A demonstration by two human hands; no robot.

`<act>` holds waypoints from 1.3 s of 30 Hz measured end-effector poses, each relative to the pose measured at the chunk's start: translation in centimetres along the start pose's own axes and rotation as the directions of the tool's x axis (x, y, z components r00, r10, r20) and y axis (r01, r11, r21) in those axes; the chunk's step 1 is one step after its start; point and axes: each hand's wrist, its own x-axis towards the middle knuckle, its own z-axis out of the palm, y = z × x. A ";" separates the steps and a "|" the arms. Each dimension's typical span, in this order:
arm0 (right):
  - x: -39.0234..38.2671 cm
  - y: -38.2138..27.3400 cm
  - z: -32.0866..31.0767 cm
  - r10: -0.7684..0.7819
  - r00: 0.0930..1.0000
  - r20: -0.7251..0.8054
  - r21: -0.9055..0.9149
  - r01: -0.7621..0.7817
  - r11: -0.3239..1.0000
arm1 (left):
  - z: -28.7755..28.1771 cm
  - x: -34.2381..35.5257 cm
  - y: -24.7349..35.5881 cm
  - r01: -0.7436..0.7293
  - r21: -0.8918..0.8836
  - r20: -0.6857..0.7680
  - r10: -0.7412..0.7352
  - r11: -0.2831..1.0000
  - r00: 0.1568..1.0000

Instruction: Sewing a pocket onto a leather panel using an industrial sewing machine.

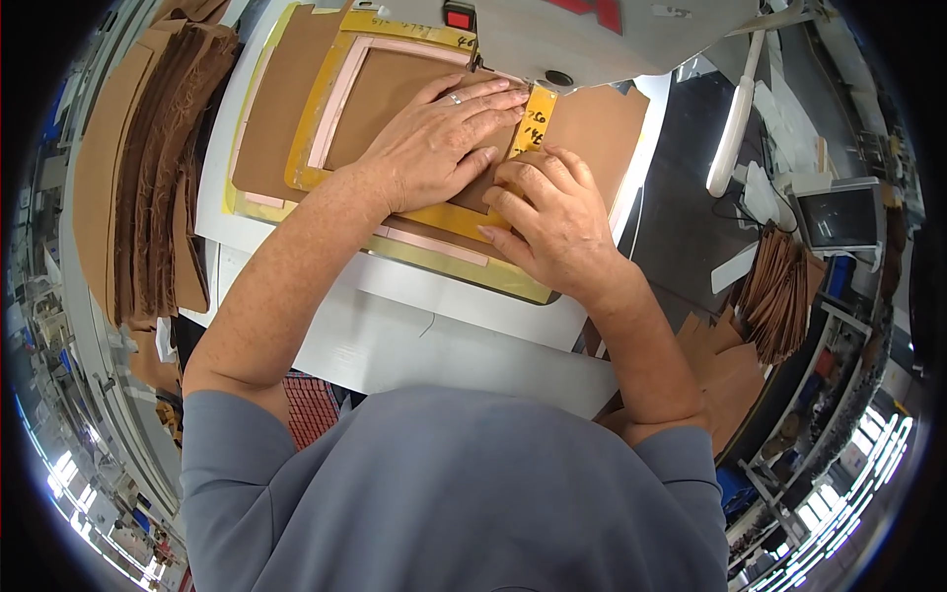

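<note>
A flat yellow template frame (314, 128), lined with pink strips (340, 94), lies over a brown fabric panel (390, 99) beneath the sewing machine head (631, 49). My left hand (439, 143) rests flat on the fabric inside the frame, fingers stretched toward its right side near the needle area, which is partly hidden. At the frame's right edge, my right hand (557, 217) is closed, with bent fingertips on the yellow border and thumb near the lower corner. Under the panel, a larger yellowish sheet (513, 283) shows along the near edge.
Stacked brown fabric pieces (109, 168) with frayed edges stand at the left. The white worktable (414, 345) extends toward me. Right of the machine are a white lever (730, 138), a small dark screen (838, 215) and a bundle of brown pieces (779, 296).
</note>
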 end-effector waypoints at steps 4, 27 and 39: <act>0.3 0.2 0.3 -0.070 0.997 0.020 -0.008 0.070 0.998 | 0.1 -0.1 -0.1 0.011 0.005 -0.005 -0.011 1.000 1.000; -0.4 0.8 1.0 -0.071 0.997 -0.017 0.088 0.072 0.994 | -0.8 0.4 0.2 -0.009 -0.023 -0.003 0.009 1.000 1.000; -0.6 0.9 1.1 -0.058 0.998 -0.028 0.065 0.060 0.996 | -0.9 0.8 0.4 -0.023 0.040 -0.012 0.023 0.999 1.000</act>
